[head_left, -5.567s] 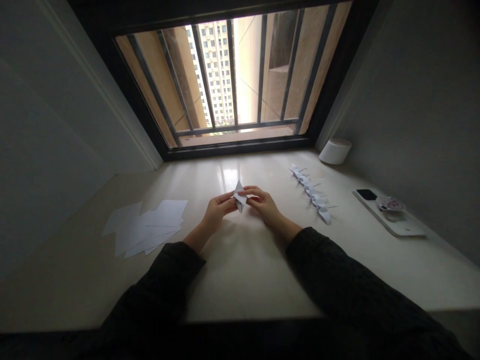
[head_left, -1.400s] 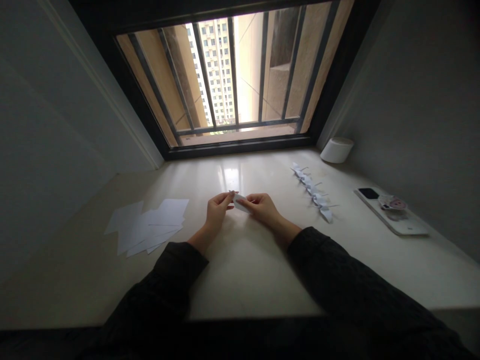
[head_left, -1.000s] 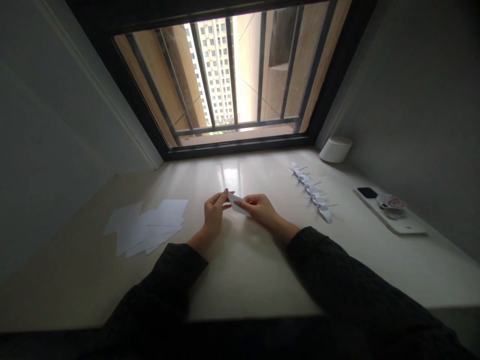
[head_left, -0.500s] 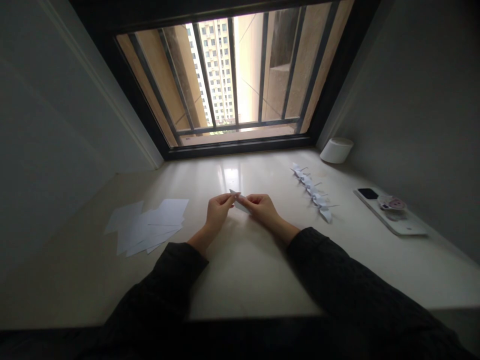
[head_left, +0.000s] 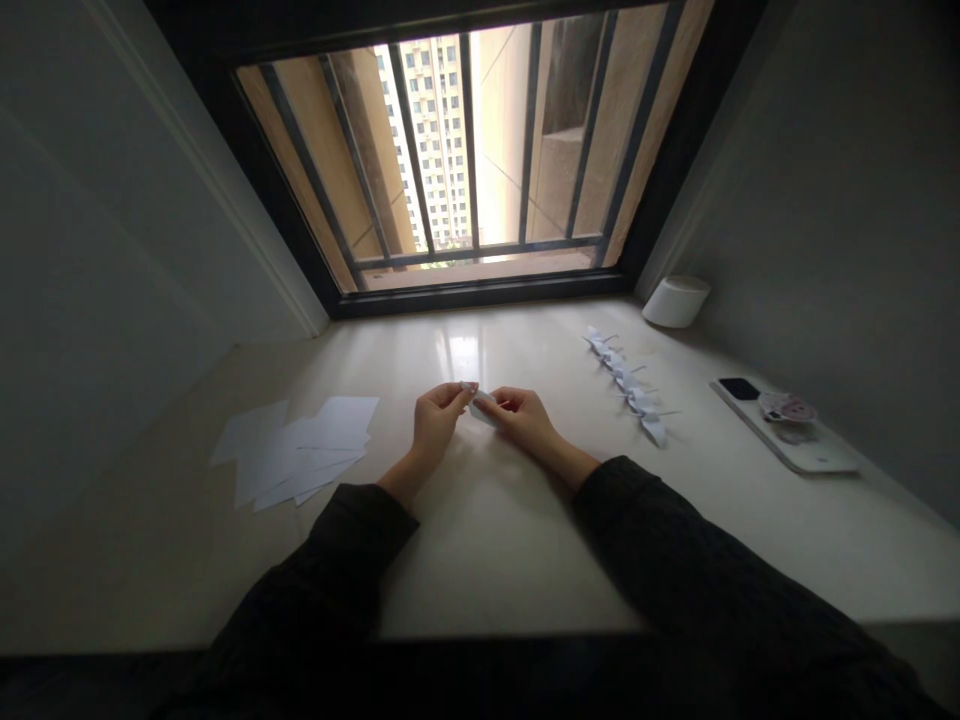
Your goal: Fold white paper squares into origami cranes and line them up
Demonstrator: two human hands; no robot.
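Observation:
A small folded piece of white paper [head_left: 484, 408] is held between my two hands, above the middle of the pale sill. My left hand [head_left: 437, 420] pinches its far left end between thumb and fingers. The thumb and fingers of my right hand [head_left: 525, 415] are closed on its right side, covering part of it. To the right lies a row of several folded white paper cranes [head_left: 624, 378], wings sticking out. Loose sheets of white paper [head_left: 300, 455] overlap in a pile to the left of my left hand.
A phone [head_left: 817, 455] in a light case, with a round grip on its back, lies at the right by the wall. Behind it stands a white cylindrical object [head_left: 676, 302] in the corner. A barred window [head_left: 480, 297] with a dark frame closes the far side.
The folded paper has turned a little between my fingers, and its pointed far tip no longer sticks out beyond my left fingertips. My hands stay in nearly the same place.

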